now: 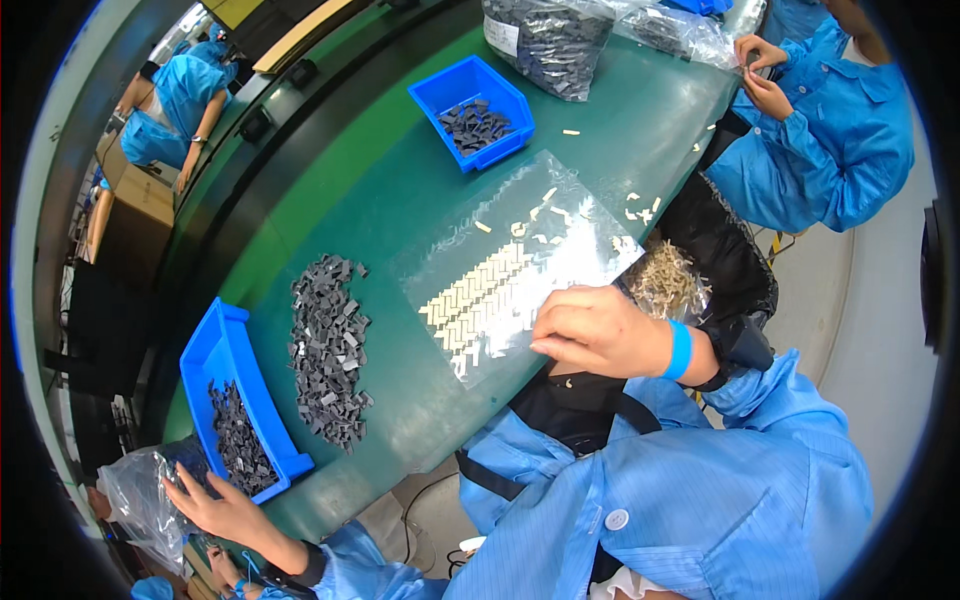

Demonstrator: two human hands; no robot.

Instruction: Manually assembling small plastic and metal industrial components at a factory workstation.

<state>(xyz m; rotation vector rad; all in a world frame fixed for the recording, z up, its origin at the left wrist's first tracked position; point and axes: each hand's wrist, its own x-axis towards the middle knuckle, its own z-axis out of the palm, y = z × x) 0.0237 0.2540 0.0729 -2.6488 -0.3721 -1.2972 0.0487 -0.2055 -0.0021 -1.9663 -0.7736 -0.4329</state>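
My left hand (232,513) is at the lower left, fingers spread apart and holding nothing. It is beside a blue bin (287,470) of small dark grey pieces (240,440), in front of a clear plastic bag (143,492). Over the near edge of a clear plastic sheet (425,275), my right hand (605,332) has its fingers curled together; whatever they may hold is hidden. Small cream strips (480,290) lie on this sheet in neat slanting rows, with looser ones toward its far side. Between sheet and bin spreads a long pile of dark grey rectangular pieces (330,350).
Farther along the green table (385,190) stand another blue bin (480,72) of grey pieces and a bulging bag (553,45). A black-lined container (735,235) with cream scraps (668,278) sits by the table's edge. Co-workers in blue (830,130) are at the far right and upper left.
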